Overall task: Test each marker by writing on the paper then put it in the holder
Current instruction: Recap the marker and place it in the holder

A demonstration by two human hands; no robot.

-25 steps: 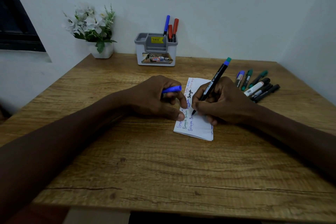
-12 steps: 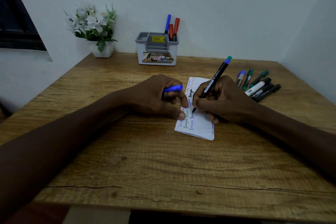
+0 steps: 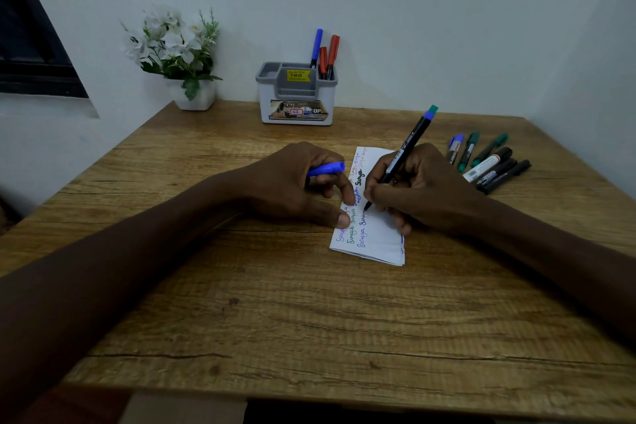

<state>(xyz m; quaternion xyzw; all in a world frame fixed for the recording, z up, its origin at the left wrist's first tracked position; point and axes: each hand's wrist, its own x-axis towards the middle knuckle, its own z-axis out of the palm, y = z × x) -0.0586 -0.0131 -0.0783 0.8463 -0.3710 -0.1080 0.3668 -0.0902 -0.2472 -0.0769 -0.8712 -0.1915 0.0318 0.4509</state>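
Wooden bench (image 3: 309, 303), paper (image 3: 375, 237) at its middle, holder (image 3: 296, 103) by the wall.
Right hand (image 3: 423, 189) grips the black marker (image 3: 401, 157), tip on paper; left hand (image 3: 292, 182), clutching the blue cap (image 3: 325, 169), pins the sheet. Nothing has shifted since before.

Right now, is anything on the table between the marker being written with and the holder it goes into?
Nothing visible: bare table lies between the marker in the right hand and the holder at the wall.

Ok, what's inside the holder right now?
The holder has three markers standing in its right rear compartment: one blue marker and two red markers. Their lower ends are hidden; the other compartments look empty.
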